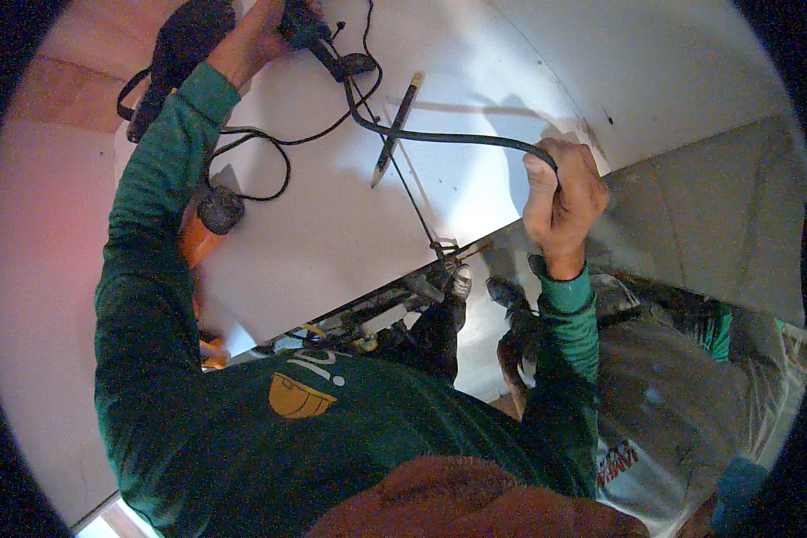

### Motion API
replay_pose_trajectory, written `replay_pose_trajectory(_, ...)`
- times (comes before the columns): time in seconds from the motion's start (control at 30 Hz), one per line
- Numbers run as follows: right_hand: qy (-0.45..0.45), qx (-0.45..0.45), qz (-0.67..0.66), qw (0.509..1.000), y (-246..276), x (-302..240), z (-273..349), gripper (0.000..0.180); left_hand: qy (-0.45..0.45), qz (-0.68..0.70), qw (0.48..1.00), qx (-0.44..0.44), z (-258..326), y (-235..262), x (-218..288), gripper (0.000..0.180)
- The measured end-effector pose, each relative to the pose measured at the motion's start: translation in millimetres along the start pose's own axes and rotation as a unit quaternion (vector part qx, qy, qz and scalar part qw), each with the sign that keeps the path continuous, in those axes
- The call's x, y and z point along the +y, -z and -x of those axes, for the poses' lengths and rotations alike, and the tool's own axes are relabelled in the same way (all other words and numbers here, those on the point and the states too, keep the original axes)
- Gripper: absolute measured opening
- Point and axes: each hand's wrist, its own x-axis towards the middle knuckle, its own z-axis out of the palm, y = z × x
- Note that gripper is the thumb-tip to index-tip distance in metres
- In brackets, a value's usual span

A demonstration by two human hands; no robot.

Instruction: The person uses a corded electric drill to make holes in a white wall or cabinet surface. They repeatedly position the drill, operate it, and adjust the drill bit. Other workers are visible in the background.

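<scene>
Right hand: grip is a closed fist wrapped round the thick black cable, thumb up along it, wrist straight, forearm in a green sleeve rising from the lower edge. Left hand: arm stretched far up and to the left, grip clamped on a black power tool at the top edge; fingers mostly hidden behind the tool body, so finger detail is unclear. The thick cable runs from the right fist leftward in a shallow curve, then bends up to the tool, so it spans both grips. A thinner black cord loops from the tool down across the white panel to a black plug lying near the left sleeve. A pencil-like marker lies on the panel, tilted, just under the cable between the two hands, touching neither. Black strap or case hangs beside the left forearm at the panel's left edge. An orange object shows partly behind the left sleeve. No containers visible. Below the panel edge: dark clutter of tools, not resolvable. Grey sheeting to the right; another person's grey shirt at lower right, hands not seen.
</scene>
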Motion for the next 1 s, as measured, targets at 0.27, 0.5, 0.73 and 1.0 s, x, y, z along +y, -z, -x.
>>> replay_pose_trajectory(0.27,-0.005,0.01,-0.014,1.0,-1.9,-0.9,0.1,0.015,0.007,-0.005,0.999,0.031,-2.4,-5.8,-0.3,0.031)
replay_pose_trajectory(0.5,0.014,0.007,-0.01,1.0,0.4,1.4,-0.1,0.015,-0.002,0.019,0.999,0.048,1.1,-9.5,-0.7,0.032)
replay_pose_trajectory(0.73,-0.007,-0.004,-0.015,1.0,4.1,-3.2,-1.9,0.014,-0.02,0.08,0.996,0.013,-23.1,20.4,-9.8,0.034)
replay_pose_trajectory(1.0,-0.04,-0.008,-0.006,0.999,4.4,-7.4,-3.3,0.015,-0.074,0.03,0.996,-0.04,-41.0,56.3,-22.1,0.043)
